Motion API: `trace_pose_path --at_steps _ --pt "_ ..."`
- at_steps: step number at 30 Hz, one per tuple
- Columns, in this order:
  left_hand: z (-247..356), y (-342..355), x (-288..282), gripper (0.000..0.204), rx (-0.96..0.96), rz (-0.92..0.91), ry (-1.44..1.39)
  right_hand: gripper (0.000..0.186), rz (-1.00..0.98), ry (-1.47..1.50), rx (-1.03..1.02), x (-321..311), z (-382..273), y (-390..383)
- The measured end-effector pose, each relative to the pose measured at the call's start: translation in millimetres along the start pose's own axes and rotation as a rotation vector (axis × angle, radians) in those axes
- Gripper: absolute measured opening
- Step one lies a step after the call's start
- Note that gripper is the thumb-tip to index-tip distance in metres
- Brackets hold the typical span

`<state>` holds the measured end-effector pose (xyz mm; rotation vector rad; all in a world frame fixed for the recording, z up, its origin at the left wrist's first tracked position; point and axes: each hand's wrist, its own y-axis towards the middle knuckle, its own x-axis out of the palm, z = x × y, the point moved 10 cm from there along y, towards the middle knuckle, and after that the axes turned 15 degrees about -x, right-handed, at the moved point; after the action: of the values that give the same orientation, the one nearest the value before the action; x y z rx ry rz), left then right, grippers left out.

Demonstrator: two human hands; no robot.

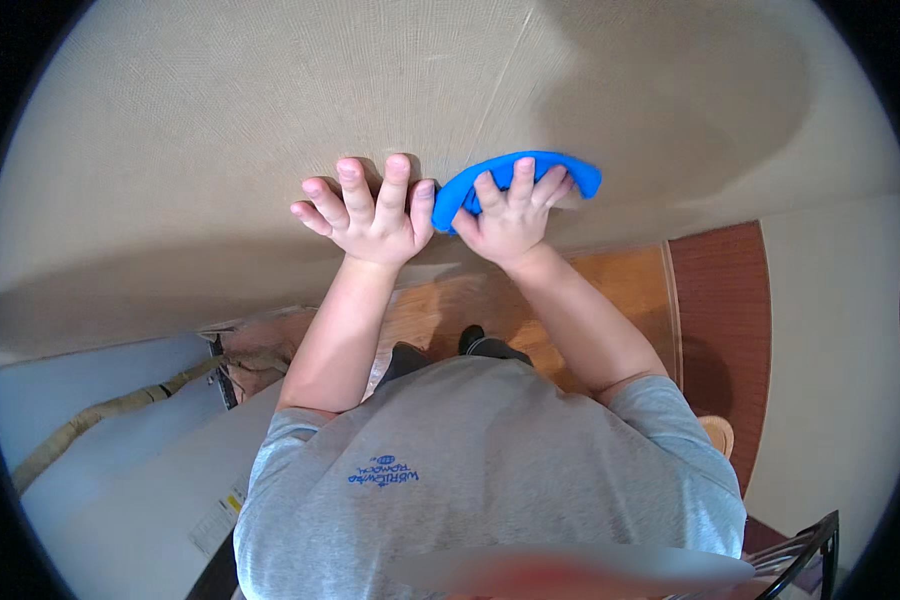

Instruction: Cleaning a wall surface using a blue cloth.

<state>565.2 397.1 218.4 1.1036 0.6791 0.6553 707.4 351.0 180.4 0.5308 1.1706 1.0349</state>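
Note:
Fingers spread wide, my left hand (373,215) lies against the beige textured wall covering (270,90) and holds nothing; its thumb is close to the left end of a blue curved piece. My right hand (511,212) grips this blue curved piece (510,166) and presses it against the wall. The piece looks smooth and thin, and part of it is hidden under my fingers; whether it is a folded cloth or a flexible plastic smoother, I cannot tell. A faint line or crease runs up the wall above it.
Below are a wood floor (610,285) and a red-brown panel (725,300) at the right, beside a pale wall. A wrapped pipe (100,415) runs along the left. A black metal rack (815,550) stands at the lower right, near a round tan object (718,434).

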Motion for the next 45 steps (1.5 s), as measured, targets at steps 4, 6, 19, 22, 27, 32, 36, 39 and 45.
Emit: trace_pose_path --at_steps 4,6,19,22,27,32,36,39,45 --pt "8 2 2 0.049 0.005 0.024 -0.015 0.084 0.012 0.007 0.155 -36 67 13" --pt "14 2 5 0.049 0.013 0.025 -0.014 0.091 0.089 0.043 0.248 -53 102 19" --pt "20 1 11 0.052 0.02 -0.043 -0.006 0.088 -0.089 0.043 0.131 -3 18 -42" --pt "18 5 10 0.052 0.034 -0.029 -0.009 0.09 0.053 0.045 0.395 -35 78 -27" --pt "17 1 9 0.052 0.02 -0.051 -0.033 0.094 0.191 0.05 0.498 -30 79 -22" --pt "21 6 5 0.053 0.036 -0.029 -0.027 0.083 -0.033 0.138 0.385 22 -12 -52" --pt "19 5 2 0.057 0.051 -0.069 0.015 0.07 -0.007 0.065 0.2 1 -4 -57" --pt "21 6 1 0.057 0.083 -0.043 0.021 0.068 -0.08 0.05 0.067 -12 29 -46" --pt "29 6 3 0.058 0.092 -0.035 0.068 0.078 0.076 0.039 0.476 -19 74 -55"
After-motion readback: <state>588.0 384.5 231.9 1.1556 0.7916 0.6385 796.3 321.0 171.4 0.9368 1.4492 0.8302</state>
